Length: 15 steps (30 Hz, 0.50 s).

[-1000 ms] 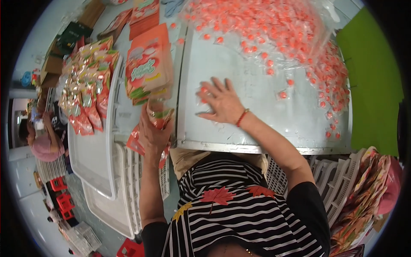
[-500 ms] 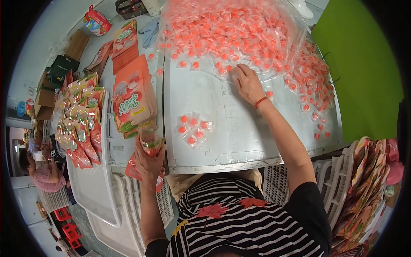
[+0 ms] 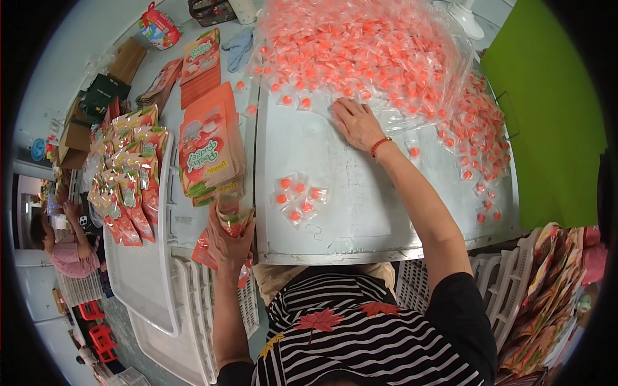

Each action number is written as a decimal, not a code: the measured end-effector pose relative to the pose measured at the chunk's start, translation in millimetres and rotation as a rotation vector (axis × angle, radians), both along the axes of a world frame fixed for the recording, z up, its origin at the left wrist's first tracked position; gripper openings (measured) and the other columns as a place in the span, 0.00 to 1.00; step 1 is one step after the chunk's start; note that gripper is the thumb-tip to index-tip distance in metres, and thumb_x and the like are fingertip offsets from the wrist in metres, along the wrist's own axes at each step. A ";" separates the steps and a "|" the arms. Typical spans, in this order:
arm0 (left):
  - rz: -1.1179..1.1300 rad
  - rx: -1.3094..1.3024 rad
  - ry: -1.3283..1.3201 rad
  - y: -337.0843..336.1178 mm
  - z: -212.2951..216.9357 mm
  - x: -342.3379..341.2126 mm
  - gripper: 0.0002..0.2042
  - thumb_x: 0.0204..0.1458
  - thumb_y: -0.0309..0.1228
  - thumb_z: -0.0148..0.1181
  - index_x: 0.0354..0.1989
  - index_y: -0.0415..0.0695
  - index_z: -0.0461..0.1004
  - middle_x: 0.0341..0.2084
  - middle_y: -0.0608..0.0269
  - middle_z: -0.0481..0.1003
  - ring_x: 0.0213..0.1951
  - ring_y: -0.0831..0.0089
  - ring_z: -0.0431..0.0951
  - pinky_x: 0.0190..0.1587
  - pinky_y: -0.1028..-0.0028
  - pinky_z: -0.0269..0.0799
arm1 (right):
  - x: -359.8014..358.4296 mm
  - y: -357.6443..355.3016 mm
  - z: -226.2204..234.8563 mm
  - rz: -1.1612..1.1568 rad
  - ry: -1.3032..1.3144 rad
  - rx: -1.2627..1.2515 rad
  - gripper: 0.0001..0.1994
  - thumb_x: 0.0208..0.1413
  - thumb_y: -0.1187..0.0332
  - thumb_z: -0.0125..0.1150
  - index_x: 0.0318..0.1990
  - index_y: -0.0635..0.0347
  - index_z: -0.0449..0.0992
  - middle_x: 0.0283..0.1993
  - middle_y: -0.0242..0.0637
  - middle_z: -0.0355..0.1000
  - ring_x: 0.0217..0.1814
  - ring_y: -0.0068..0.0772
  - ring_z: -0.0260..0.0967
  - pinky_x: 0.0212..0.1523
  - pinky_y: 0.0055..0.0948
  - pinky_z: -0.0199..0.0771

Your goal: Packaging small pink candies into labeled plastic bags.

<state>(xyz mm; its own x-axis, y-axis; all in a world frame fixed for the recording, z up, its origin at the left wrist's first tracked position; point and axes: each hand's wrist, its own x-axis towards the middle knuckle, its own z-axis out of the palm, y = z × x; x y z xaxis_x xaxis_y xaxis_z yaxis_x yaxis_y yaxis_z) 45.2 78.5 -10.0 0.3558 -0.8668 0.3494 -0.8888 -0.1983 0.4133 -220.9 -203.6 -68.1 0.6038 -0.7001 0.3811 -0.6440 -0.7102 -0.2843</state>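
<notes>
A large heap of individually wrapped round orange-red candies (image 3: 360, 58) covers the far side of the pale metal table (image 3: 335, 231), partly under clear plastic. My right hand (image 3: 360, 128) lies palm down at the heap's near edge, fingers stretched out; whatever is beneath them is hidden. A small group of the same wrapped candies (image 3: 300, 198) sits apart on the near left of the tabletop. At the table's left edge, my left hand (image 3: 228, 241) is closed around a red printed pouch (image 3: 233, 219). More red packaging shows below that hand.
Left of the table seam lies a stack of flat printed pouches (image 3: 209, 145), with another stack (image 3: 199, 64) behind. Filled pouches (image 3: 132, 170) are piled on a white plastic tray (image 3: 138, 276). A green panel (image 3: 547, 116) stands at right. A co-worker (image 3: 71, 251) is far left.
My right hand has moved left and slightly toward me along the heap's edge, over candies that showed at its fingertips before. My left hand keeps its hold on the pouch. The whole view has shifted slightly.
</notes>
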 end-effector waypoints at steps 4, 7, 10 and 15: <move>-0.004 -0.001 0.041 2.4 1.0 1.5 0.42 0.39 0.32 0.71 0.63 0.41 0.53 0.51 0.45 0.68 0.51 0.47 0.71 0.50 0.58 0.68 | -2.2 15.1 -2.5 0.066 -0.090 0.061 0.17 0.63 0.62 0.46 0.55 0.59 0.67 0.58 0.38 0.64 0.57 0.45 0.64 0.58 0.40 0.62; 0.025 0.000 0.042 10.9 0.9 7.1 0.42 0.39 0.32 0.71 0.63 0.40 0.53 0.51 0.44 0.68 0.51 0.47 0.71 0.50 0.58 0.68 | -16.8 26.1 20.7 0.023 -0.917 0.799 0.17 0.66 0.61 0.42 0.55 0.59 0.68 0.58 0.36 0.66 0.60 0.38 0.64 0.60 0.39 0.62; 0.054 -0.032 0.143 10.5 -3.1 10.7 0.42 0.38 0.36 0.72 0.62 0.43 0.55 0.51 0.48 0.68 0.52 0.49 0.69 0.54 0.57 0.64 | -71.8 20.9 39.8 -0.064 -1.785 1.123 0.16 0.66 0.64 0.41 0.55 0.61 0.67 0.55 0.40 0.68 0.60 0.39 0.64 0.62 0.41 0.63; 0.061 0.011 0.148 9.1 -0.7 8.6 0.42 0.38 0.37 0.72 0.63 0.43 0.54 0.51 0.47 0.68 0.52 0.48 0.69 0.54 0.57 0.64 | -77.0 100.2 27.3 -0.237 -1.527 0.901 0.19 0.67 0.58 0.41 0.55 0.64 0.64 0.54 0.42 0.67 0.59 0.39 0.65 0.59 0.38 0.64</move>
<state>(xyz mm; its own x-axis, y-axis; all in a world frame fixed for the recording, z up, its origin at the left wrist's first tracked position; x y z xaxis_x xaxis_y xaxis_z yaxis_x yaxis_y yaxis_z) 53.8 87.6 -10.7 0.4548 -0.8454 0.2801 -0.8043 -0.2548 0.5368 -297.9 -103.3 -40.8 -0.0172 -0.9980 -0.0603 0.4803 0.0446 -0.8760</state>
